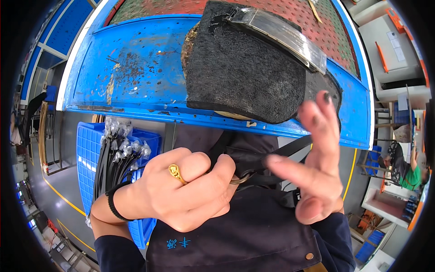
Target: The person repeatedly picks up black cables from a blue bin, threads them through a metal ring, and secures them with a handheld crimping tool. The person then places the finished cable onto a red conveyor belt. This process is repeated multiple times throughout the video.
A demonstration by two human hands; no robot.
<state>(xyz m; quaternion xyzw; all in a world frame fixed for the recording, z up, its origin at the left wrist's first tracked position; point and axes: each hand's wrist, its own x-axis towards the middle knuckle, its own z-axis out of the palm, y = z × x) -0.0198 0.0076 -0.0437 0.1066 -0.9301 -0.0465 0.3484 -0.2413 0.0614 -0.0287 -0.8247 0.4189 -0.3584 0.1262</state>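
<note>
My left hand [181,190], with a gold ring and a black band at the wrist, is closed on a small brass-coloured metal hook [240,179] held close to my dark apron [235,231]. My right hand [317,167] hovers just right of it with fingers spread and holds nothing; its fingertips reach up in front of a black fuzzy pad [244,68]. The pad lies on the blue metal workbench [131,68], with a clear plastic-wrapped strip [285,36] across its top.
A blue plastic crate [90,149] stands at my lower left with a bundle of black cables in clear bags [118,152]. A red perforated mat [181,7] covers the bench's far part. Another person sits at far right [405,167] among white tables.
</note>
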